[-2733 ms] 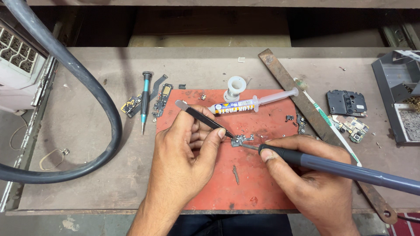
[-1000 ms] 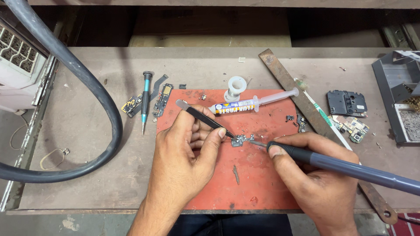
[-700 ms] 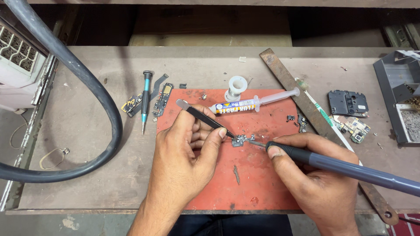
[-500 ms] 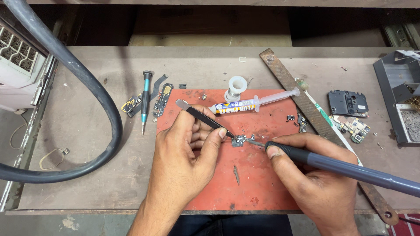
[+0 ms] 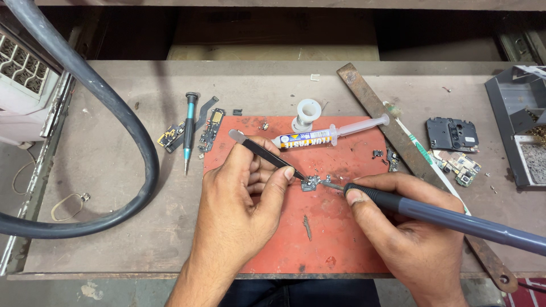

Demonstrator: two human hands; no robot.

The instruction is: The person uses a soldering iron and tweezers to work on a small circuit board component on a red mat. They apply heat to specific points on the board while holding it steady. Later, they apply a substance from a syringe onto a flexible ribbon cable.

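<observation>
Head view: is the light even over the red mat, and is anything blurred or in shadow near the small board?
Head view: soft, even light on the red mat, no glare; the small board, tweezers and soldering iron are sharp; the left hand and right hand cast only faint shadows; the recess behind the bench is dark.

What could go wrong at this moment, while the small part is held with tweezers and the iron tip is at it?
1. The small circuit part is held only by the tweezers tip in the left hand; it may slip or flick away.
2. The soldering iron tip in the right hand works close to the left fingertips, so a burn seems possible.
3. The flux syringe lies near on the red mat; a hand might knock it.
</observation>
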